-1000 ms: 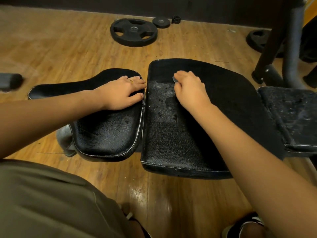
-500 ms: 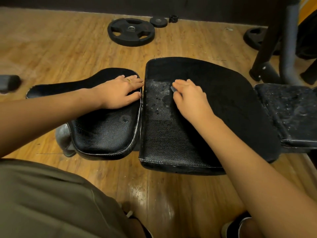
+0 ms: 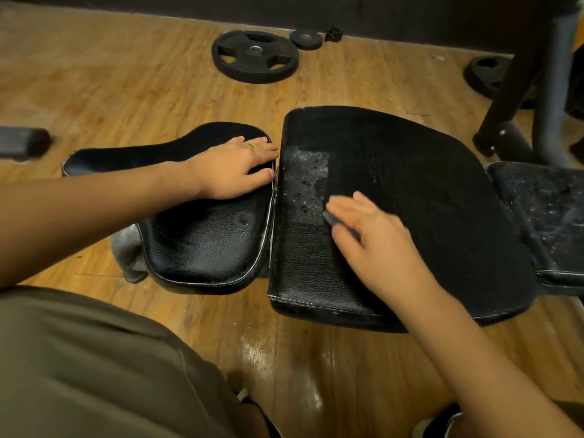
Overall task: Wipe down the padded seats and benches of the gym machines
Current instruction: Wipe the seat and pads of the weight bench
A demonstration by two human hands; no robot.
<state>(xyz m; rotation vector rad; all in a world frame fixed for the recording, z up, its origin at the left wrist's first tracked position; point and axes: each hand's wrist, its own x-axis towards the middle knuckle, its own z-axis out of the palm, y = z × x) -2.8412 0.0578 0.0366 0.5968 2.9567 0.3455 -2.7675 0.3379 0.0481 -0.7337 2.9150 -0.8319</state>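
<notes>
Our right hand point(image 3: 374, 238) lies blurred on the middle bench pad point(image 3: 426, 200). Its fingers reach toward the pad's left edge and, with the thumb, pinch a small dark grey wipe point(image 3: 331, 218) and press it to the vinyl. We cannot tell whether it is cloth or sponge. Just beyond the fingertips, along the pad's left edge toward its far corner, a wet patch point(image 3: 305, 177) shows grey, with droplets on it.

Our left hand point(image 3: 235, 167) rests flat and relaxed, holding nothing, on the smaller seat pad point(image 3: 205, 245). It lies at that pad's far right corner, its fingertips at the narrow gap between the two pads. A gold ring point(image 3: 251, 146) sits on one finger. The seat pad narrows into a tail toward the left.

To the right of the middle pad, touching its right edge, a third pad point(image 3: 550, 216) is speckled with pale flecks.

All three pads stand over a wooden floor point(image 3: 110, 90). Near the floor's far edge a large weight plate point(image 3: 254, 56) lies flat, with a small plate point(image 3: 306, 38) just beside it. Another plate point(image 3: 485, 75) lies partly behind a dark machine post point(image 3: 512, 77) at the far right. A dark foam roller point(image 3: 23, 142) shows at the left edge of the view. Olive clothing point(image 3: 79, 358) fills the near left corner, and a shoe point(image 3: 437, 422) shows at the near edge.
</notes>
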